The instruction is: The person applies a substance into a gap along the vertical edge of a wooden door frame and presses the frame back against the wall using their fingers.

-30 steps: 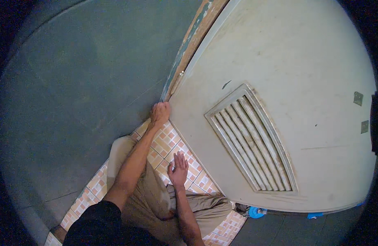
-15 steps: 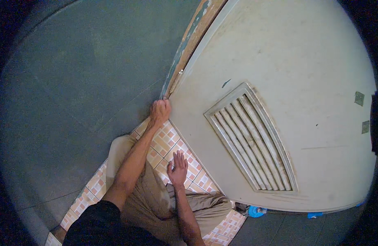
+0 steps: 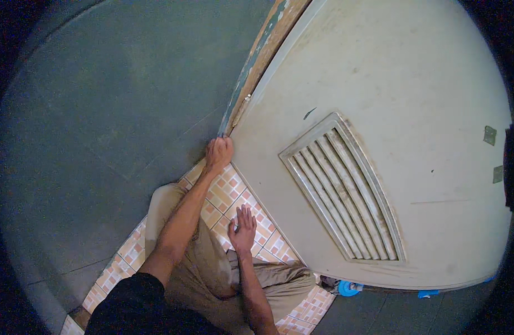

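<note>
My left hand [image 3: 219, 153] reaches forward to the foot of the wooden door frame [image 3: 245, 84], by the lower corner of a pale door [image 3: 424, 72]. Its fingers are curled closed at that corner, and whatever lies inside them is hidden. Close to my folded legs, my right hand [image 3: 243, 230] rests with its fingers stretched out on the patterned tile floor [image 3: 226, 187]. Nothing shows in this hand. The door's slatted vent [image 3: 340, 190] lies to the right of both hands.
A dark grey tiled surface [image 3: 112, 111] fills the left side. Beyond the door's lower edge sit a round bright blue object [image 3: 349, 288] and a smaller blue piece [image 3: 428, 293]. Two greenish patches [image 3: 490, 135] mark the door's far right.
Both hands stay in nearly the same place and pose. The view has shifted very slightly.
</note>
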`<state>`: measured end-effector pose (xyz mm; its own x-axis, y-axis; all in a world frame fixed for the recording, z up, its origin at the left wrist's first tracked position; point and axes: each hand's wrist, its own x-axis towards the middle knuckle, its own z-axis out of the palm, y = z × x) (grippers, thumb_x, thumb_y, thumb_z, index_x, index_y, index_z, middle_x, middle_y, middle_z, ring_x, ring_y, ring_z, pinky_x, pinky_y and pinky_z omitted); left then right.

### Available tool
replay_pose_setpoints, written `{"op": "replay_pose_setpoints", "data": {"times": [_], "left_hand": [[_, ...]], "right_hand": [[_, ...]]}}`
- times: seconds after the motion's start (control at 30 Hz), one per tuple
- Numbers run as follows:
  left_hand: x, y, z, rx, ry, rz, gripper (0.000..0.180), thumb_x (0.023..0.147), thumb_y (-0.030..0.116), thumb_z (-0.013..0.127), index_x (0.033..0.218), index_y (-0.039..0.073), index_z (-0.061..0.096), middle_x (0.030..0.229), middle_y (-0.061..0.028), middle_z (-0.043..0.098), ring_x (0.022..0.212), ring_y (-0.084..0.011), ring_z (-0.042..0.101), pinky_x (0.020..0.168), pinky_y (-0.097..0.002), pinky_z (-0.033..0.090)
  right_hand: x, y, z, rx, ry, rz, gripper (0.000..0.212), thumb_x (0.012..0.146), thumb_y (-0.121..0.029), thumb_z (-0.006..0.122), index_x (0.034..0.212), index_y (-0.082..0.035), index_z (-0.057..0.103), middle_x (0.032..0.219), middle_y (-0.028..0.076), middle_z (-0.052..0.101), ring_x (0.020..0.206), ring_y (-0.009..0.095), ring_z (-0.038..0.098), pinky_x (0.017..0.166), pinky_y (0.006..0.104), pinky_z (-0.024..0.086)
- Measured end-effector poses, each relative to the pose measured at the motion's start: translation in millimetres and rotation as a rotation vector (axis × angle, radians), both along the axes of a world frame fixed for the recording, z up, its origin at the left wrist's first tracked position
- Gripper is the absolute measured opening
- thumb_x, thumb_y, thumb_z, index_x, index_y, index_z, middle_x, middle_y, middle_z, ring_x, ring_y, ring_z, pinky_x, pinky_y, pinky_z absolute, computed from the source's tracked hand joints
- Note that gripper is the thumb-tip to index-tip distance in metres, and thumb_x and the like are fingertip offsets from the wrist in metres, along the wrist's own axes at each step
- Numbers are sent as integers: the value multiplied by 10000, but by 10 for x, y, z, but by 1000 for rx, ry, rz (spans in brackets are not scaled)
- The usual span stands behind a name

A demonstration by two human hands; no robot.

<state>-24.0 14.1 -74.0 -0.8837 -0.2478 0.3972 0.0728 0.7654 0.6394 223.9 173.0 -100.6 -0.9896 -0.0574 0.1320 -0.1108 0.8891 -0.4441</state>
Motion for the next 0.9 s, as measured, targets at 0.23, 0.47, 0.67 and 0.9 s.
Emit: {"op": "replay_pose_setpoints", "data": {"times": [0.23, 0.47, 0.67, 0.9], "left_hand": [[-15, 94, 85, 234, -115, 53, 476, 932, 281, 391, 663, -23, 640, 734, -266, 637, 729, -481, 616, 715, -562, 491], [-52, -63, -73, -9, -199, -72, 477, 924, 268, 363, 812, -74, 677, 953, -329, 635, 867, -502, 627, 844, -541, 485], [-44, -93, -44, 128, -239, -1, 481, 916, 265, 374, 759, -83, 666, 885, -329, 638, 853, -494, 632, 823, -540, 493], [-135, -205, -228, 183, -273, -44, 491, 923, 272, 367, 746, -87, 651, 876, -337, 625, 877, -503, 617, 837, -545, 478]], "right_hand": [[-2, 79, -41, 18, 20, -14, 508, 912, -258, 506, 1395, -101, 484, 1517, 100, 387, 1426, 279, 313, 1169, 470, 209], [7, 3, -1, -5, 9, -3, 507, 919, -259, 504, 1399, -98, 476, 1513, 104, 390, 1426, 280, 312, 1169, 476, 206], [-15, -35, 11, 19, -7, 6, 509, 912, -248, 513, 1396, -93, 476, 1510, 108, 394, 1420, 295, 319, 1161, 486, 222], [-25, -101, -6, 0, 37, 23, 519, 912, -248, 511, 1405, -95, 462, 1506, 107, 399, 1410, 300, 336, 1165, 483, 223]]}}
